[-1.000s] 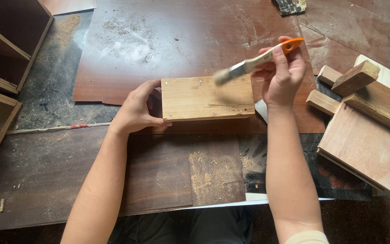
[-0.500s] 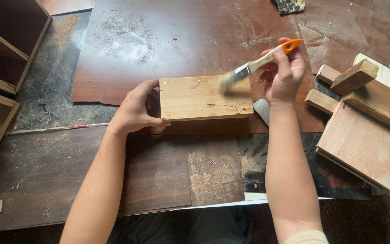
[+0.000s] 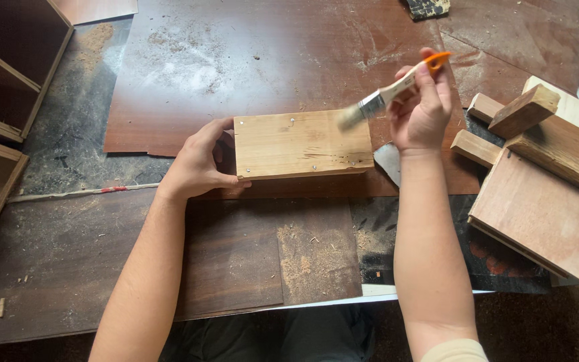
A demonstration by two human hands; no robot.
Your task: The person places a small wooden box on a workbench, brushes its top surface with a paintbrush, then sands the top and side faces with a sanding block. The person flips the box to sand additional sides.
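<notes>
Since the earlier frames the paintbrush (image 3: pixel 391 92) has moved a little to the right, its bristles now at the top right corner of the wooden box (image 3: pixel 301 144).

The right hand (image 3: pixel 423 107) is closed around the brush handle (pale wood with an orange tip), bristles pointing down-left and touching the box. The left hand (image 3: pixel 199 164) grips the left end of the box, thumb on its near side. The box lies on the brown board (image 3: pixel 249 60). Loose wood blocks (image 3: pixel 524 110) are stacked to the right, well apart.
</notes>
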